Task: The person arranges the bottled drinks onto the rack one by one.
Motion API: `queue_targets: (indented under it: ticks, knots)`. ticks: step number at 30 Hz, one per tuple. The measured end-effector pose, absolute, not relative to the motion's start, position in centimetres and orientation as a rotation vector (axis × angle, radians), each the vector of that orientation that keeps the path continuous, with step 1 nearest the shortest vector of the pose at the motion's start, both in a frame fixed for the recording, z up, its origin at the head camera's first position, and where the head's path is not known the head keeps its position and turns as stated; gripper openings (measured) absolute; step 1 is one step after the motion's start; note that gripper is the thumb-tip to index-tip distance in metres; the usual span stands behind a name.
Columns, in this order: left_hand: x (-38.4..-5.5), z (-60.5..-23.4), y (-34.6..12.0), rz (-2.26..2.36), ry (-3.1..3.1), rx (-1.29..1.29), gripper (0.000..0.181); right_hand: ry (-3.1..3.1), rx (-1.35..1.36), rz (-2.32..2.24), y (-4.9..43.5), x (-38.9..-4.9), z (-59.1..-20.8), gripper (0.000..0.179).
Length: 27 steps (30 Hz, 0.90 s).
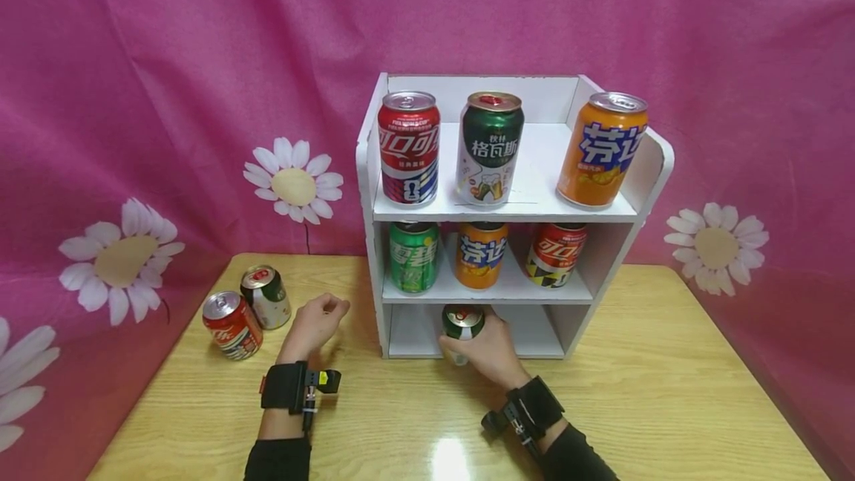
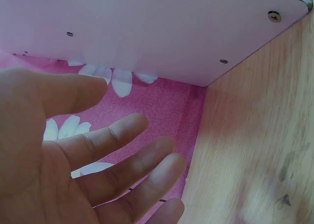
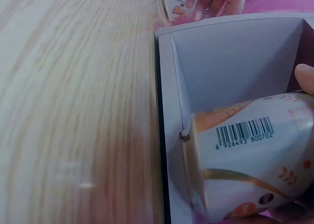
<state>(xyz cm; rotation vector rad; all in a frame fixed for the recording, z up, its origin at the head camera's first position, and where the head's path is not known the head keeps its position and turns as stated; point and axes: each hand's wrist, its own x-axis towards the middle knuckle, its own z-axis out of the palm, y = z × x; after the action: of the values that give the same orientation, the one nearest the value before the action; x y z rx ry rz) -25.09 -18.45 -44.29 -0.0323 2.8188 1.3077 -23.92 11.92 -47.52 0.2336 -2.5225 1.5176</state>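
My right hand (image 1: 493,351) grips a green and white drink can (image 1: 461,324) at the front of the bottom compartment of the white shelf (image 1: 580,217). In the right wrist view, the barcode side of this can (image 3: 250,155) shows, its base over the shelf's front edge; whether it touches the board I cannot tell. Left of the shelf, my left hand (image 1: 317,324) hovers over the table and holds nothing. Its fingers are relaxed and slightly bent in the left wrist view, beside the shelf's side panel (image 2: 147,33).
On the table at left stand a red cola can (image 1: 233,326) and a green and white can (image 1: 266,298). The top board carries a red can (image 1: 409,147), a green and white can (image 1: 490,148) and an orange can (image 1: 603,150). Green, orange and red cans (image 1: 557,256) fill the middle row.
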Motion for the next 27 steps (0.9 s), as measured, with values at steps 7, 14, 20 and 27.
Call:
queue_targets:
  ticks: [7, 14, 20, 27]
  knots:
    - [-25.1, -44.3, -18.5, 1.307, 2.812, -0.03, 0.034, -2.578, 0.211, 1.502, 11.5, -24.3, -47.4, 0.078]
    - [-25.1, -44.3, -18.4, 1.304, 2.812, -0.025, 0.035, -2.614, 0.205, 1.501, 10.8, -24.5, -47.3, 0.078]
    - [-25.2, -44.2, -18.3, 1.3, 2.811, -0.025, 0.036, -2.623, 0.244, 1.497, 10.1, -25.2, -47.6, 0.074]
    - [-25.1, -44.2, -18.3, 1.293, 2.814, -0.028, 0.036, -2.601, 0.3, 1.51, 9.2, -25.5, -47.8, 0.069]
